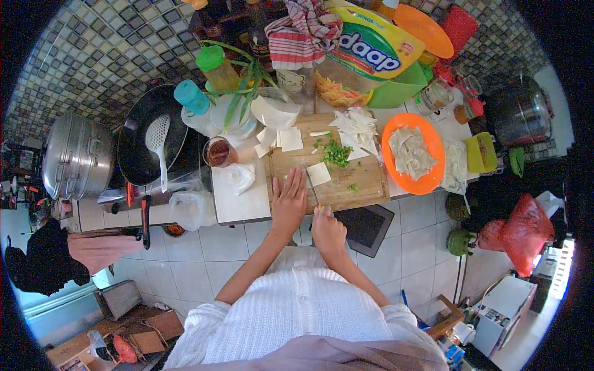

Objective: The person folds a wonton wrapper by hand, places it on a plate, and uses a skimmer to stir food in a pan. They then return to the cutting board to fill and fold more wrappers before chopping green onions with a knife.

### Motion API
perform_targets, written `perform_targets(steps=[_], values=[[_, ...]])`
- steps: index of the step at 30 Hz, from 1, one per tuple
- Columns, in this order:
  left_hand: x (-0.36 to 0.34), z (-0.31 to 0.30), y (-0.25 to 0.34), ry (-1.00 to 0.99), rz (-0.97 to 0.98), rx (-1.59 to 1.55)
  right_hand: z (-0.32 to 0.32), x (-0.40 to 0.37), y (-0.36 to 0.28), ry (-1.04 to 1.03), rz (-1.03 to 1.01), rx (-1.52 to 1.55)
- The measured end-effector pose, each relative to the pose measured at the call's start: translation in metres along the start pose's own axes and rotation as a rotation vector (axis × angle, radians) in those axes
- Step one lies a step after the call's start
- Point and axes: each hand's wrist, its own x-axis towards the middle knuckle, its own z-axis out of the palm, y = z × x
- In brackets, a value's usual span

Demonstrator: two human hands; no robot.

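My left hand (289, 201) lies flat on the wooden cutting board (365, 196), its fingers stretched out. Anything beneath its palm is hidden. My right hand (328, 230) is closed around a knife (319, 208); a bit of orange handle shows, and the thin blade points away from me beside my left fingers. Just beyond the blade is a pale square sheet (319, 174), which looks like a dough wrapper. More square sheets (289, 139) lie at the board's left edge. Chopped green onion (336, 154) is heaped mid-board, with cut white strips (357, 130) behind it.
Right of the board stands an orange plate (440, 162) of pale pieces. A glass of brown liquid (219, 152) and a white plastic bag (237, 179) are at the left. Farther left, a wok (133, 142) holds a slotted spatula (158, 137). A yellow-green Daap package (374, 46) stands behind.
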Motion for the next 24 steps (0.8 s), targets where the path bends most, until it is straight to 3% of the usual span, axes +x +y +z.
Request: perform_targets(steps=[16, 24], values=[[-0.002, 0.009, -0.001, -0.004, -0.001, 0.050, 0.000, 0.005, -0.005, 0.147, -0.019, 0.012], [-0.004, 0.009, -0.002, 0.102, 0.027, 0.008, -0.005, -0.012, 0.002, 0.129, -0.017, -0.038]])
